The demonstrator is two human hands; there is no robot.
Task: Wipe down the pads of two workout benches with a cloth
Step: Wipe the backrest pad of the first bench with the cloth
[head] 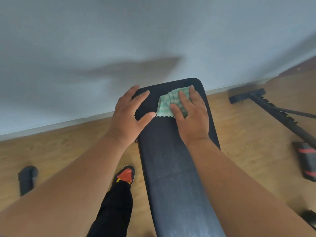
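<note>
A thin, limp green-and-white patterned cloth [168, 104] is pressed flat by the right hand [191, 115], fingers straight, at the long black padded bench's [172, 168] far end. The pad edge is steadied by the spread left hand [128, 115]. Bunching seems likely; a broad flat palm should suit best.

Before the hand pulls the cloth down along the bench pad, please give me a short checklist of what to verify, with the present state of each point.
1. Cloth lies flat on the bench pad, at its far end: ok.
2. Right hand presses on the cloth with straight fingers: ok.
3. Left hand steadies the pad's left edge, off the cloth: ok.
4. Pad between the cloth and the person has nothing lying on it: ok.
5. Shoe stands on the floor beside the bench, out of the path: ok.
6. Cloth damp enough: cannot tell.
</note>
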